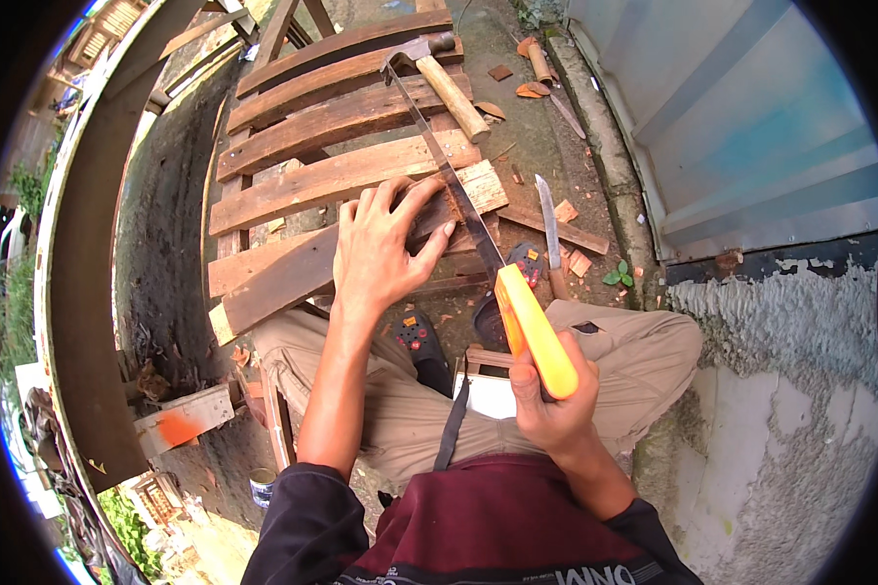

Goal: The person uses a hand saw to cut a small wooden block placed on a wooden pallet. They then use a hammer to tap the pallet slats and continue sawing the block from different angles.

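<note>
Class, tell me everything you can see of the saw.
The saw has a bright yellow, plastic-looking handle, gripped by the right hand, and a long, dark, metallic blade narrowing toward its far end. It slants forward and leftward, crossing the board beside the left hand, ending near the hammer. Individual teeth cannot be made out.

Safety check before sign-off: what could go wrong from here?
1. The left hand has its thumb and index finger close beside the saw; a jump could cut them.
2. The hammer lies near the saw's tip, so a stroke might knock it.
3. The knife lies bare beside a shoe; a shifted foot could catch it.
</note>
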`<state>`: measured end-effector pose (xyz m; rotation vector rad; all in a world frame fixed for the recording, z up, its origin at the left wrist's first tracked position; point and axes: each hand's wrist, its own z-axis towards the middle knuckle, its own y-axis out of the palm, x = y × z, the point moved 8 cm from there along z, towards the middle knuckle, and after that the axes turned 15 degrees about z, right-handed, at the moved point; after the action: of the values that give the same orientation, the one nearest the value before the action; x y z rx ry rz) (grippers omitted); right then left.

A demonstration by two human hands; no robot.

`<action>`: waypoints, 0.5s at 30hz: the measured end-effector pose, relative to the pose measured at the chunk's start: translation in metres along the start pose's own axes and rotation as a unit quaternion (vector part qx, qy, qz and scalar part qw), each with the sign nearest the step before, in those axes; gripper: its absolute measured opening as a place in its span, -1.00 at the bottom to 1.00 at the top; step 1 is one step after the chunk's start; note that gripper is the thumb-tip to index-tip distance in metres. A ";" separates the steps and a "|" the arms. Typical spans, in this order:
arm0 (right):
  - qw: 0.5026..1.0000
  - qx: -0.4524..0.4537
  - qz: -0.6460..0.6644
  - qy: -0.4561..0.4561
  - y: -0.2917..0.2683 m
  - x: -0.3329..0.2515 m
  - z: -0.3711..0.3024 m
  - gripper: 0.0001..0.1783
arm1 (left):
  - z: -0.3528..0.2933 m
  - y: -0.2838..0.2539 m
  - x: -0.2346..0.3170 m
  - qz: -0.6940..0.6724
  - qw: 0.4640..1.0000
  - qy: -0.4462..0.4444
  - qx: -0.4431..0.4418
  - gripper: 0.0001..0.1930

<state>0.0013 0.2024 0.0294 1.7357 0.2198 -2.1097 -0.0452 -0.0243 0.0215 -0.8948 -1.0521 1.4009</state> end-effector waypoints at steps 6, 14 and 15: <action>0.997 -0.029 -0.070 0.002 -0.006 -0.009 -0.018 -0.59 | 0.001 0.003 -0.001 -0.011 1.000 0.001 -0.006 -0.45; 0.998 -0.034 -0.043 0.041 0.018 -0.004 0.031 -0.81 | 0.002 0.002 0.000 -0.009 1.000 0.002 -0.009 -0.42; 0.998 -0.033 -0.050 0.035 0.016 -0.003 0.029 -0.82 | 0.005 0.001 -0.002 -0.016 0.999 -0.005 -0.031 -0.42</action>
<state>-0.0176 0.1777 0.0410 1.7964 0.4013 -2.0867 -0.0499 -0.0265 0.0215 -0.9136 -1.1185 1.3543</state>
